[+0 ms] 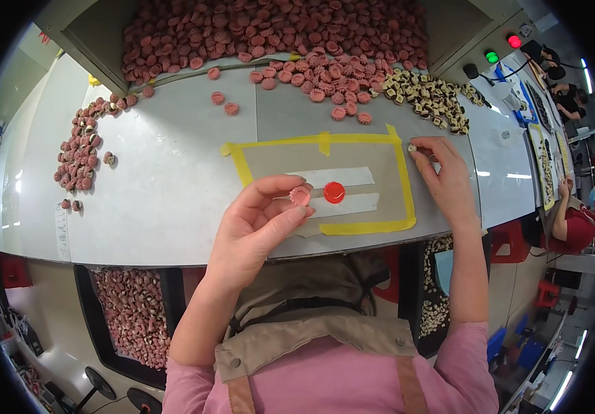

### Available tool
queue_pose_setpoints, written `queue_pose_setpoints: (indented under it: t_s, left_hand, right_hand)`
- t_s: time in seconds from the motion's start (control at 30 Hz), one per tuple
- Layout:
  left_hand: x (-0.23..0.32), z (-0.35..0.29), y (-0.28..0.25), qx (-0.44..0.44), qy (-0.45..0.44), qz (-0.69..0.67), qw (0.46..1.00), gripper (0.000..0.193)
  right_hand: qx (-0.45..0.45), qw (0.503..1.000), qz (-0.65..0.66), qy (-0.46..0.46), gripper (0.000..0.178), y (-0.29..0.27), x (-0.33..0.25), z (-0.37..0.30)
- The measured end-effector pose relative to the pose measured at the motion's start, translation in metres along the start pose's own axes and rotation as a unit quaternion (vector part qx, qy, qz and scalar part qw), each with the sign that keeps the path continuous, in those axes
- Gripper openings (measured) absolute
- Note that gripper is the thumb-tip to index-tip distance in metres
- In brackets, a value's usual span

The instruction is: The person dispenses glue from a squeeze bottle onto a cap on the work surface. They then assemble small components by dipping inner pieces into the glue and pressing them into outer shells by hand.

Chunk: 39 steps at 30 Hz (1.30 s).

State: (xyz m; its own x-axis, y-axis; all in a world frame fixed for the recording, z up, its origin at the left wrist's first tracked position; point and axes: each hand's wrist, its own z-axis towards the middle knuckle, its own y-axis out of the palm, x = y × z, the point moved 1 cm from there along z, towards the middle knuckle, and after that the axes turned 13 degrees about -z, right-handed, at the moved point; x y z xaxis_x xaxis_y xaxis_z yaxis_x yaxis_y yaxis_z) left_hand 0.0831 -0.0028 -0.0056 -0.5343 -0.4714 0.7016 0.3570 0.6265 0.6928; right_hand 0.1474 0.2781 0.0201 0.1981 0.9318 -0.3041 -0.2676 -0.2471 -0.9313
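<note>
My left hand (252, 221) pinches a small pink fluted cup (300, 196) between thumb and fingers, its hollow side showing. Just right of it a round red piece (334, 192) sits on a mat (270, 160) edged with yellow tape, between two white strips. Past the mat's right edge, my right hand (445, 172) is closed at the fingertips on a small cream-and-dark block (412, 148). Similar blocks lie in a loose pile (425, 96) beyond that hand. Pink cups (335, 79) spill onto the table in front of a large heap.
A grey bin (442, 41) full of pink cups stands at the back. Joined pieces (80, 155) cluster at the table's left. Below the front edge are a black tray (132, 314) of pieces and another tray (432, 297). A person in red (577, 224) sits far right.
</note>
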Motion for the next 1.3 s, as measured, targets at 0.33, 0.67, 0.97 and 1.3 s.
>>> queue_pose_setpoints:
  t_s: [0.33, 0.67, 0.97, 1.3]
  left_hand:
    - [-0.004, -0.009, 0.002, -0.020, 0.034, -0.005, 0.999, 0.026]
    - [-0.009, -0.017, 0.003, 0.004, 0.011, -0.053, 0.999, 0.028]
    - [-0.005, -0.015, -0.005, -0.012, 0.009, -0.042, 0.999, 0.029]
    - [0.000, -0.014, -0.012, 0.011, -0.033, -0.036, 0.999, 0.029]
  right_hand:
    - [-0.061, 0.982, 0.105, -0.148, 0.014, 0.001, -0.073, -0.018]
    - [-0.037, 0.968, 0.029, -0.244, 0.019, 0.015, -0.083, -0.024]
    - [-0.011, 0.968, -0.028, -0.248, 0.018, 0.024, -0.087, -0.020]
    - [-0.071, 0.922, 0.377, -0.051, 0.020, 0.032, -0.104, -0.030]
